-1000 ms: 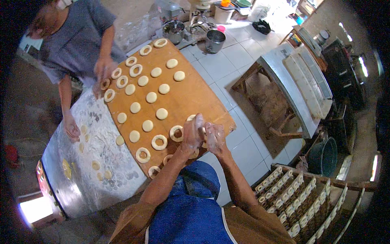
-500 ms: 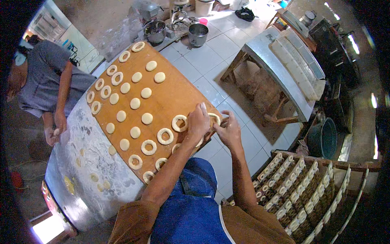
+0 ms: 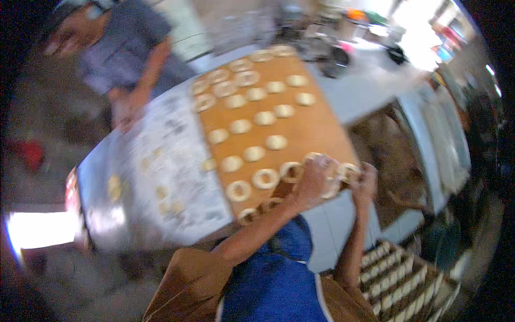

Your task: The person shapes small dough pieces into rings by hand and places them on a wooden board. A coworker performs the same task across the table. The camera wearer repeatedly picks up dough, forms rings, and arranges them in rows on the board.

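A dough ring is at the near right corner of an orange-brown board, between my hands. The fingers of my right hand are closed on its right side. My left hand is just left of that ring, over other rings near the board's edge; motion smears its fingers, so its grip is unclear. More dough rings, such as one ring, lie along the near side. Several flat dough rounds cover the middle, and further rings are at the far left.
Left of the board is a floured metal tabletop with dough scraps. A person in grey stands beyond it. A rack with rows of dough rings is at lower right. A metal-topped table stands right, and pots sit at the back.
The view has swung, so the board and both hands appear farther right, and the picture is blurred. My hands are still around the dough ring at the board's corner.
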Tool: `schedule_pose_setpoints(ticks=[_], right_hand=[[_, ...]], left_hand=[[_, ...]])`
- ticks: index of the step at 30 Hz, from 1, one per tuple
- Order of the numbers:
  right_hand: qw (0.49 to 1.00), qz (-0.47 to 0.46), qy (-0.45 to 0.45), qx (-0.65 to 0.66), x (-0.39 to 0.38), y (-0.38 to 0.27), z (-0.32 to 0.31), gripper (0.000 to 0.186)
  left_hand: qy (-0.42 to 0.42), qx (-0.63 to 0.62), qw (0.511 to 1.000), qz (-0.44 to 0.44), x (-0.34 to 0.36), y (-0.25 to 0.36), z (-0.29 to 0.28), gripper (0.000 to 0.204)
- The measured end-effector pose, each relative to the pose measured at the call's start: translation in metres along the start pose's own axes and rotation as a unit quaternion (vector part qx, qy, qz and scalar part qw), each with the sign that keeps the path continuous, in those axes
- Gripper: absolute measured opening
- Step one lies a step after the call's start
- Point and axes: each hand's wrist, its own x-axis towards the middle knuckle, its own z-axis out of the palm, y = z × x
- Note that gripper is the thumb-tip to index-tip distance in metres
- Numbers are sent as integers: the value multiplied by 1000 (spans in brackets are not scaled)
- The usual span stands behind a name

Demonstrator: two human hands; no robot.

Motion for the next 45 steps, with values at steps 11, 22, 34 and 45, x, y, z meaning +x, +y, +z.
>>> schedule_pose_setpoints(ticks=[11, 22, 34, 45], right_hand=[[992, 16, -102, 73, -54, -99, 22, 35], [806, -51, -488, 332, -162, -377, 195, 35], [880, -137, -384, 245, -197, -426, 196, 52], [820, 113, -477, 294, -174, -400, 212, 45]], left_hand=[[217, 469, 757, -399, -271, -182, -313, 31], [273, -217, 806, -479, -253, -123, -339, 32], [267, -199, 882, -333, -272, -123, -340, 23], [307, -610, 677, -276, -263, -131, -306, 53]])
